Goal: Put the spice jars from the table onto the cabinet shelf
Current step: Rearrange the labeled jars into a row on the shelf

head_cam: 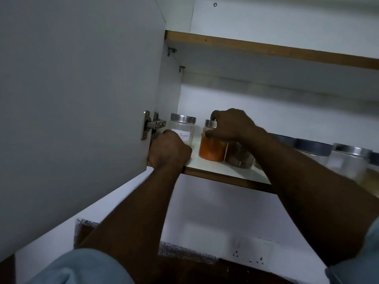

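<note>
Both arms reach up into an open wall cabinet. My right hand (231, 125) is closed over the steel lid of a jar of orange spice (211, 147), which stands on the lower shelf (225, 171). A jar of dark brown spice (240, 156) stands right beside it, touching. At the shelf's left end is a clear jar with a white "Pepper" label (183, 128). My left hand (169, 151) is a closed fist at the shelf's front left corner, in front of the pepper jar; whether it holds anything is hidden.
The open cabinet door (78, 99) hangs on the left with its hinge (151, 125) by my left hand. Several more steel-lidded jars (348, 158) line the shelf's right side. An upper shelf (266, 49) is overhead. A wall socket (249, 257) sits below.
</note>
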A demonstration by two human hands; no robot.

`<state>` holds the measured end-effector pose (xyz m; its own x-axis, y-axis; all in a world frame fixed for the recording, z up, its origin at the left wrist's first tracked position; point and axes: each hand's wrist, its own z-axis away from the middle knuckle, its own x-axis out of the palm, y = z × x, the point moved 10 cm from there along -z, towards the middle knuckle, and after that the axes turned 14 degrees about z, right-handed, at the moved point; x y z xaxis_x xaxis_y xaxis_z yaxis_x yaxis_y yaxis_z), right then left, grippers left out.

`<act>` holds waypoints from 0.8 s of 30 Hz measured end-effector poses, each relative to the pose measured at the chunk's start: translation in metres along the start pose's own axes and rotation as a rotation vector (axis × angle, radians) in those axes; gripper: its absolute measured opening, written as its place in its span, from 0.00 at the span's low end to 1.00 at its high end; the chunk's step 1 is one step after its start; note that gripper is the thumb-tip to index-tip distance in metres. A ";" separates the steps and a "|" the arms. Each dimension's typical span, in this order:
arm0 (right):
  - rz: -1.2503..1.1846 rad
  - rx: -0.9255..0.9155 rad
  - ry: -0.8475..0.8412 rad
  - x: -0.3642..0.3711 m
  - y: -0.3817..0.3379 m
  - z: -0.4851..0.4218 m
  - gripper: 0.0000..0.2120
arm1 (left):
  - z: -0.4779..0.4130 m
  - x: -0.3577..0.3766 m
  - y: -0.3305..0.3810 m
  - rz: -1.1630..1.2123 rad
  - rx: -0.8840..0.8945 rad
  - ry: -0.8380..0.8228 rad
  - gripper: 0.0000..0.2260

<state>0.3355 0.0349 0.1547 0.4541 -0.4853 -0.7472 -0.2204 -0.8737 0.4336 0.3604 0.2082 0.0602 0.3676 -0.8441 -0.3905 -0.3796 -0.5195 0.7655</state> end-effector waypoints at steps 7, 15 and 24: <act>-0.225 -0.042 -0.170 0.000 0.003 0.006 0.29 | 0.009 0.004 0.002 0.025 -0.005 -0.030 0.24; -0.059 -0.021 -0.033 -0.003 -0.008 0.001 0.30 | 0.009 0.000 0.003 0.033 -0.020 -0.020 0.25; -0.184 -0.013 -0.076 0.002 0.003 -0.008 0.34 | 0.007 0.000 0.007 0.027 -0.007 -0.012 0.24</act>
<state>0.3432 0.0316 0.1585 0.4194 -0.3186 -0.8500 -0.1286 -0.9478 0.2918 0.3522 0.2038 0.0616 0.3472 -0.8595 -0.3751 -0.3836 -0.4952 0.7795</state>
